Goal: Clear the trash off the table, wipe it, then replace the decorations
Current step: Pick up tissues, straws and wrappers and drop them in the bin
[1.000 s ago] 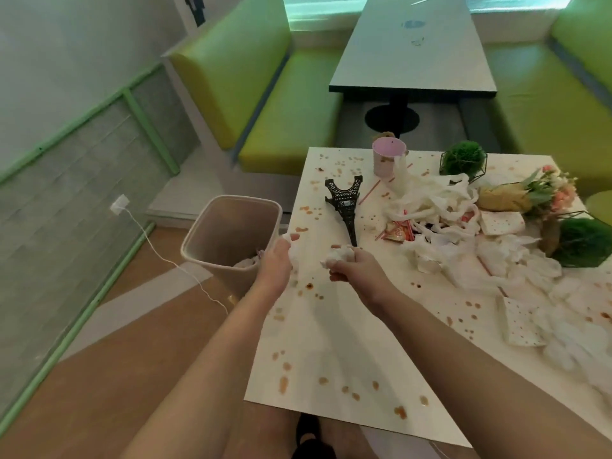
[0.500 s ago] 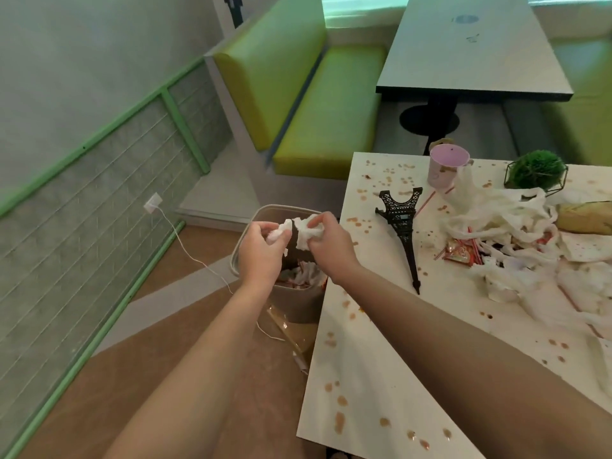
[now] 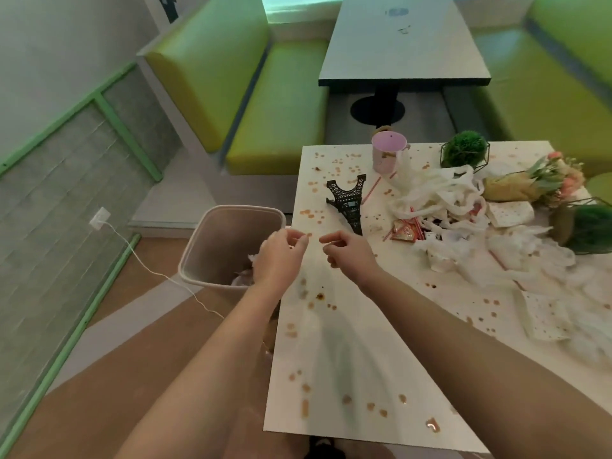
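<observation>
The white table (image 3: 347, 352) is spotted with brown stains. A heap of crumpled white tissues and wrappers (image 3: 463, 226) covers its right half. My left hand (image 3: 280, 256) hovers at the table's left edge beside the beige trash bin (image 3: 212, 246), fingers loosely curled and holding nothing. Just right of it, my right hand (image 3: 347, 253) is over the table, also loosely curled and holding nothing. White tissue lies inside the bin. A black Eiffel tower model (image 3: 347, 202) lies on its side beyond my hands.
A pink cup (image 3: 387, 155), two green ball plants in wire frames (image 3: 463, 150) (image 3: 589, 230) and a flower bunch (image 3: 543, 180) sit at the table's far side. Green benches (image 3: 265, 104) and a grey table (image 3: 400, 44) stand beyond. A white cable (image 3: 142, 260) runs across the floor.
My hands held crumpled tissue over the bin; the tissue is now gone from them. Both hands have come back toward the table with loose fingers.
</observation>
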{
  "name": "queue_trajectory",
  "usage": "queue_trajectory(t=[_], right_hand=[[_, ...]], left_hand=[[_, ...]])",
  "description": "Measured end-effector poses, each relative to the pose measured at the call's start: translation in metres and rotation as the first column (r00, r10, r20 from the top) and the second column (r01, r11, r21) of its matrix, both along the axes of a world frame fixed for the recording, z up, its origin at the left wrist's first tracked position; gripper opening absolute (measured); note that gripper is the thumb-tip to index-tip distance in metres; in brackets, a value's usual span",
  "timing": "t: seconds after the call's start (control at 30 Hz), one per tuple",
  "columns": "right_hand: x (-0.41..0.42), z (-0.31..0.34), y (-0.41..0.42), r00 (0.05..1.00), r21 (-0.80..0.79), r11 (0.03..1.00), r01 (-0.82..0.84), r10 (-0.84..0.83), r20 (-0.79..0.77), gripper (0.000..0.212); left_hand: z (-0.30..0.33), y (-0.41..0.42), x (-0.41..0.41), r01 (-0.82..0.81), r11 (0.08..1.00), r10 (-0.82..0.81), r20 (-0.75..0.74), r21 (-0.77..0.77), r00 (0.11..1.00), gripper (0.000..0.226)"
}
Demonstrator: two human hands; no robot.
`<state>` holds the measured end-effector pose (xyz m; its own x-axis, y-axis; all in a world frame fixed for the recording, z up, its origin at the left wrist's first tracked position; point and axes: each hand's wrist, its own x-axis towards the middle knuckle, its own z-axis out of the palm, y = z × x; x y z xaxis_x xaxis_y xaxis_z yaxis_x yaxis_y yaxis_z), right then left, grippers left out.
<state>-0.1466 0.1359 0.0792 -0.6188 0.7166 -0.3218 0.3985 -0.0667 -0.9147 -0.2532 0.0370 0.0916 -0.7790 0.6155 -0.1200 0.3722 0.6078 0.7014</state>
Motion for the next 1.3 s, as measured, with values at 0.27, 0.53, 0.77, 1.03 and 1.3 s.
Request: queue_trajectory(t=[0.27, 0.53, 0.77, 1.03, 1.3], right_hand=[[0.136, -0.014, 0.039, 0.974, -0.029, 0.976, 0.215, -0.213, 0.072, 0.019], [0.272, -0.044, 0.065, 0.898, 0.004, 0.91, 0.416, -0.411, 0.157, 0.019], [0.362, -0.061, 0.078, 0.84, 0.135, 0.883, 0.449, -0.469, 0.272, 0.021], [0.405, -0.068, 0.099, 0.81, 0.259, 0.864, 0.432, -0.498, 0.311, 0.022], [0.41, -0.069, 0.131, 0.764, 0.431, 0.826, 0.365, -0.53, 0.369, 0.02]], left_hand=[[-0.015, 0.055, 0.117, 0.192, 0.981, -0.185, 0.152, -0.038, 0.971, 0.02], [-0.051, 0.097, 0.229, 0.403, 0.91, -0.375, 0.22, -0.099, 0.901, 0.02], [-0.072, 0.122, 0.304, 0.491, 0.861, -0.449, 0.255, -0.132, 0.856, 0.024], [-0.08, 0.139, 0.344, 0.535, 0.817, -0.482, 0.252, -0.216, 0.839, 0.028], [-0.089, 0.183, 0.348, 0.521, 0.783, -0.446, 0.277, -0.34, 0.851, 0.042]])
